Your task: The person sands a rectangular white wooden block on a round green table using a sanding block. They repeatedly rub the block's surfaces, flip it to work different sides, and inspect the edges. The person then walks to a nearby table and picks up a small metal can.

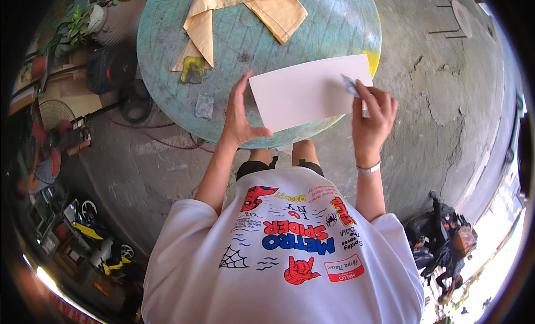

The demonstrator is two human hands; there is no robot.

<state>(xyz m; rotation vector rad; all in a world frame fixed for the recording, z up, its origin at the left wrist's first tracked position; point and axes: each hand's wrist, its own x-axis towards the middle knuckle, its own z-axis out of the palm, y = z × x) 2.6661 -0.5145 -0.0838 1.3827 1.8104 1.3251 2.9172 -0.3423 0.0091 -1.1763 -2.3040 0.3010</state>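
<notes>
A blank white rectangular board (305,94) lies at a slant over the near right part of a round table (167,35) with worn green-blue paint. My left hand (241,112) spans its left edge, thumb at the near corner and fingertips at the far one. Between the thumb and fingers of my right hand (374,117) is a small grey-blue crumpled piece (350,86), perhaps cloth or paper, over the board's right part. Whether it touches the surface I cannot tell. To the left are a thin grey square (204,106) and a yellow-and-dark square (193,70).
A folded tan cloth (280,16) lies along the table's far side, one corner by the yellow square. A black speaker (110,69), a fan (53,135) and potted plants (71,27) stand at left. A stool (461,18) is far right on cracked concrete (430,85).
</notes>
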